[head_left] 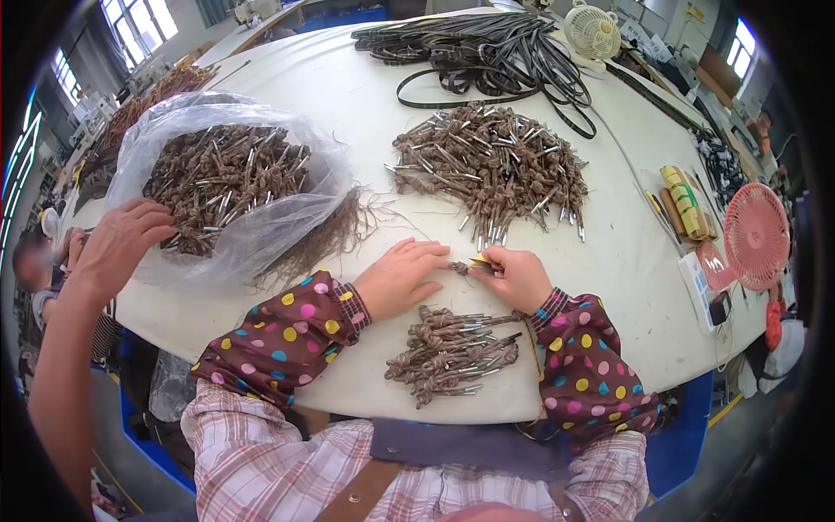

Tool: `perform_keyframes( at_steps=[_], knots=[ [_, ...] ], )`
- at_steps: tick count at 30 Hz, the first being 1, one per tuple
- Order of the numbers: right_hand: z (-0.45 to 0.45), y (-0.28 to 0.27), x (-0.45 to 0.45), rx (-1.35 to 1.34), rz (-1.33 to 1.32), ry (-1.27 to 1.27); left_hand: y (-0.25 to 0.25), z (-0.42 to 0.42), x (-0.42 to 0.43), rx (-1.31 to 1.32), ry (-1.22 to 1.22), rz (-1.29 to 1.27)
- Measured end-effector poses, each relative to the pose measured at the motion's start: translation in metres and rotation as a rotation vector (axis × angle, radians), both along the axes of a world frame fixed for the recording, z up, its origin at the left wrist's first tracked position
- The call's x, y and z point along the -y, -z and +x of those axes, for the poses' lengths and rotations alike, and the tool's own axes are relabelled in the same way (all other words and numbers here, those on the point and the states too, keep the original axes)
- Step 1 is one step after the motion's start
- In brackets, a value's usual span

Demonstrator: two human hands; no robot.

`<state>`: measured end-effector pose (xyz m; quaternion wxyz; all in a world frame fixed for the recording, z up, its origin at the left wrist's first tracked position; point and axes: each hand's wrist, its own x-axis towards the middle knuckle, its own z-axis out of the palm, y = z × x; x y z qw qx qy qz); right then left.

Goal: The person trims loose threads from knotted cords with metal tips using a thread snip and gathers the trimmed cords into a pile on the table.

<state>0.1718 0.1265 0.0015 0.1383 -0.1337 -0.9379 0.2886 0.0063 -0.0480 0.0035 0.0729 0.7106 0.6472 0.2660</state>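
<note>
My left hand [402,280] lies low over the table with its fingertips closed on the end of a short knotted brown cord [459,268]. From the other side, my right hand [517,280] grips what look like small yellow-and-black thread snips [480,263], close against the knot. Just below my hands is a small pile of knotted brown cords [448,352] with silvery metal tips. A larger heap of the same cords [496,165] sits beyond my right hand.
Another person's hand [130,230] touches a clear plastic bag [326,161] full of knotted cords. Loose brown threads [326,235] trail beside it. Black straps [470,52] and a cream fan [591,30] are at the back. A pink fan [757,235] and yellow rolls [685,202] stand right.
</note>
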Motion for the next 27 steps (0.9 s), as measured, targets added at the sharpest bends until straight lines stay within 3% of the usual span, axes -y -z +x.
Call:
perform_keyframes(
  at_steps=[3, 4, 10, 18, 22, 26, 27],
  knots=[
    [-0.007, -0.002, 0.001, -0.060, -0.037, -0.046, -0.004, 0.003, 0.000, 0.290, -0.127, -0.060],
    [-0.006, -0.004, 0.001, -0.061, -0.065, -0.051, -0.002, 0.003, -0.002, 0.328, -0.141, 0.023],
    [-0.008, -0.006, 0.001, -0.071, -0.176, -0.112, -0.010, 0.003, -0.005, 0.049, -0.046, -0.028],
    [-0.015, 0.011, -0.007, -0.153, -0.445, -0.091, 0.002, -0.009, -0.005, 0.280, -0.161, 0.040],
    [-0.021, 0.017, -0.005, -0.210, -0.586, -0.113, -0.001, -0.008, -0.004, 0.274, -0.179, 0.101],
    [-0.010, -0.005, -0.005, -0.126, -0.357, 0.011, -0.007, -0.004, -0.005, 0.238, -0.181, 0.124],
    [-0.010, -0.005, -0.011, -0.224, -0.316, 0.041, -0.010, -0.002, -0.004, 0.241, -0.228, 0.089]
  ],
)
